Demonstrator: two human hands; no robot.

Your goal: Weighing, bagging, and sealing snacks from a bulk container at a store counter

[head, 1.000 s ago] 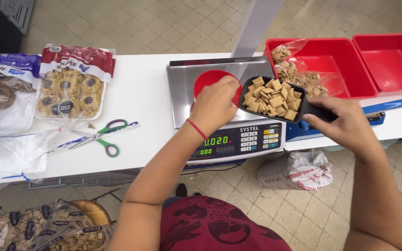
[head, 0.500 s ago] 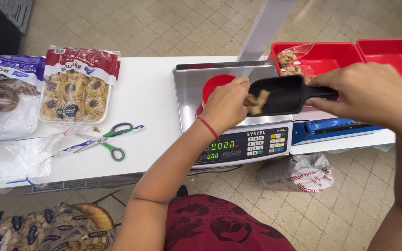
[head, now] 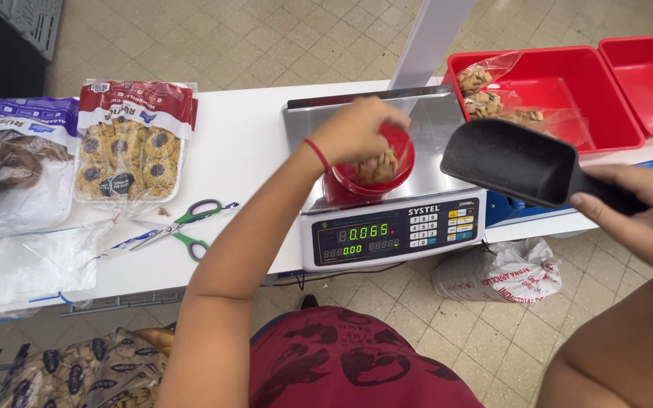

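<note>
Clamped on the black scoop (head: 519,162), now emptied and lifted aside, our right hand (head: 636,215) waits while our left hand (head: 357,130) grips the newly filled red cup (head: 376,170) on the scale (head: 387,219).

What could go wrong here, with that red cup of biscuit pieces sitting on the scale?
The left hand rests on the red cup on the scale, so its pressure may skew the weight shown. The cup stands near the pan's front edge; a nudge might tip the biscuit pieces out. The right hand holds the black scoop beyond the table edge, so any crumbs left in it could fall to the floor.
</note>
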